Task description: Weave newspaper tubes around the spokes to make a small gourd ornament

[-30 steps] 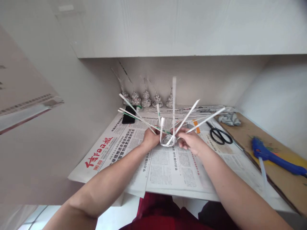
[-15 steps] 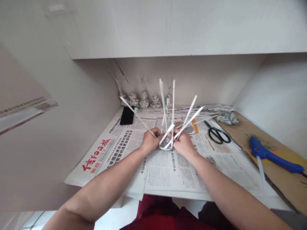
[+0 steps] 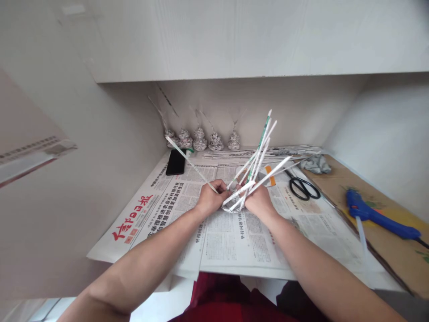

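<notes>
Between my hands, a small woven piece of rolled newspaper strips (image 3: 234,206) sits low over the newspaper sheets. Several white paper tubes rise out of it, most of them leaning right. My left hand (image 3: 213,197) is closed at its left side, and one long paper tube (image 3: 191,163) slants up and left from those fingers. On the right side, my right hand (image 3: 257,198) has its fingers closed around the piece and the bases of the tubes. The tubes partly hide the right fingertips.
Several woven paper gourds (image 3: 200,139) stand along the back wall beside a bundle of paper tubes (image 3: 248,154). A black phone (image 3: 176,162) lies left. Black scissors (image 3: 304,188), a crumpled grey cloth (image 3: 315,164) and a blue glue gun (image 3: 378,217) are to the right. A shelf (image 3: 234,40) overhangs the back.
The upright tubes have swung over to the right and bunched together, and the woven piece has tilted or turned with them. Both hands stay nearly in place.
</notes>
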`<state>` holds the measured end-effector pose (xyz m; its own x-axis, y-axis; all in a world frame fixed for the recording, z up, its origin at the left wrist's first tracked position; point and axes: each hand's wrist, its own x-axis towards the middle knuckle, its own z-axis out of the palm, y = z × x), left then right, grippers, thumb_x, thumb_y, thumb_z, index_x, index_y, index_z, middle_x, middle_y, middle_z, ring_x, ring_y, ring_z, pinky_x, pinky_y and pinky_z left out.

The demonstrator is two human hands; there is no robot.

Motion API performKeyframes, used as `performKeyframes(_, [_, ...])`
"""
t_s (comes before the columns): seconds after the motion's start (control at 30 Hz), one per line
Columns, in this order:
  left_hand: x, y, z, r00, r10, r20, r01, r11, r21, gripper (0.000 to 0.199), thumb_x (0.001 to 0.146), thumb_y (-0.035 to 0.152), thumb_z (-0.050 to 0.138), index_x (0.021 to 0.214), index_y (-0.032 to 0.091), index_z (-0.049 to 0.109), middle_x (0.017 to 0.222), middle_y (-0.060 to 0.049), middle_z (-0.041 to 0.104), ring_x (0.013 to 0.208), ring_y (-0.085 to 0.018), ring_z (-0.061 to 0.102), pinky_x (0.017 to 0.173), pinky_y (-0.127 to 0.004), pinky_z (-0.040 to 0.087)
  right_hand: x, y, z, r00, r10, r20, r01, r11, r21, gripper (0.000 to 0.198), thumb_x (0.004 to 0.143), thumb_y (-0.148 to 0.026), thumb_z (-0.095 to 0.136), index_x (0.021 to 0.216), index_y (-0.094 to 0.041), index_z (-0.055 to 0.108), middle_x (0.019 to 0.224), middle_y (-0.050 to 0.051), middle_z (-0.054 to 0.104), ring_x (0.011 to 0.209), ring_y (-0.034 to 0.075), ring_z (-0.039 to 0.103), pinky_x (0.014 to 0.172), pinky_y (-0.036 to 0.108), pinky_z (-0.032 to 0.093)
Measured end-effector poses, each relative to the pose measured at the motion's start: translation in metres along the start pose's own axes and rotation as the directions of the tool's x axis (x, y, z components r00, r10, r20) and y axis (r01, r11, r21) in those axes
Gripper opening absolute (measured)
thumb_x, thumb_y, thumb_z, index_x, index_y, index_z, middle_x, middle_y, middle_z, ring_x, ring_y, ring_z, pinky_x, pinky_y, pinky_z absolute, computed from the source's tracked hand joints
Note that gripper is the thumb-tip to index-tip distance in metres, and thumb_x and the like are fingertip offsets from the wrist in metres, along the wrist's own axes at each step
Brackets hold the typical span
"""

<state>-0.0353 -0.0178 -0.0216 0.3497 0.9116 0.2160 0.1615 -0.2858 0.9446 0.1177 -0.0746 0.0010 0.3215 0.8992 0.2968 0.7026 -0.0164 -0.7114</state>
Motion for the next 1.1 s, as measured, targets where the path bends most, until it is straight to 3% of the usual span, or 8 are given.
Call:
performKeyframes(0.17, [-0.001, 0.002, 0.001, 1.000, 0.001, 0.007, -0.001, 0.999, -0.038, 0.017, 0.065, 0.022, 0.066, 0.060, 0.015, 0.051, 0.057, 0.005, 0.049, 0.053, -0.007, 0.043, 0.051, -0.018, 0.034, 0.005, 0.004, 0.000, 0.998, 0.046, 0.036, -0.044, 0.998, -0.045, 0.016, 0.077, -0.037, 0.060, 0.080, -0.023, 0.065, 0.080, 0.006, 0.070, 0.077, 0.025, 0.065, 0.069, 0.035, 0.048])
performKeyframes(0.33, [-0.003, 0.007, 0.003, 1.000, -0.026, 0.018, 0.027, 0.996, -0.087, 0.019, 0.064, 0.023, 0.069, 0.060, 0.015, 0.053, 0.055, 0.005, 0.050, 0.051, -0.007, 0.042, 0.049, -0.018, 0.033, 0.006, 0.004, 0.006, 0.999, 0.049, 0.002, -0.047, 0.966, 0.256, 0.014, 0.072, -0.034, 0.065, 0.077, -0.021, 0.062, 0.073, 0.003, 0.068, 0.070, 0.021, 0.064, 0.067, 0.033, 0.049])
performKeyframes(0.5, [-0.004, 0.009, 0.005, 0.999, -0.036, -0.006, 0.035, 0.993, -0.111, 0.015, 0.063, 0.024, 0.071, 0.067, 0.014, 0.060, 0.059, 0.003, 0.057, 0.053, -0.009, 0.049, 0.052, -0.020, 0.038, 0.007, 0.009, 0.018, 0.992, 0.119, 0.033, -0.117, 0.826, 0.552, 0.031, 0.068, -0.037, 0.069, 0.093, -0.019, 0.060, 0.080, 0.004, 0.069, 0.073, 0.021, 0.066, 0.067, 0.032, 0.052])
performKeyframes(0.73, [-0.006, 0.016, 0.004, 0.999, -0.021, -0.038, 0.018, 0.995, -0.099, 0.011, 0.064, 0.021, 0.071, 0.066, 0.015, 0.063, 0.067, -0.001, 0.065, 0.062, -0.011, 0.058, 0.062, -0.022, 0.045, 0.009, 0.016, 0.022, 0.983, 0.154, 0.100, -0.184, 0.830, 0.526, 0.032, 0.070, -0.037, 0.066, 0.097, -0.020, 0.067, 0.086, 0.005, 0.071, 0.079, 0.021, 0.067, 0.074, 0.034, 0.052])
performKeyframes(0.9, [-0.003, 0.009, 0.005, 0.998, -0.062, -0.003, 0.061, 0.988, -0.141, 0.019, 0.062, 0.023, 0.074, 0.078, 0.015, 0.067, 0.067, -0.001, 0.066, 0.059, -0.012, 0.059, 0.057, -0.021, 0.045, 0.008, 0.009, 0.018, 0.971, 0.199, 0.134, -0.240, 0.800, 0.549, 0.038, 0.068, -0.036, 0.066, 0.102, -0.019, 0.066, 0.085, 0.005, 0.072, 0.074, 0.021, 0.067, 0.068, 0.034, 0.052])
performKeyframes(1.1, [-0.001, 0.002, 0.006, 0.994, -0.099, 0.035, 0.103, 0.987, -0.122, 0.021, 0.063, 0.029, 0.075, 0.077, 0.014, 0.070, 0.068, -0.003, 0.068, 0.058, -0.012, 0.059, 0.055, -0.021, 0.044, 0.005, 0.004, 0.016, 0.984, 0.149, 0.100, -0.178, 0.742, 0.647, 0.028, 0.068, -0.036, 0.068, 0.090, -0.019, 0.066, 0.079, 0.004, 0.072, 0.068, 0.019, 0.066, 0.064, 0.032, 0.054])
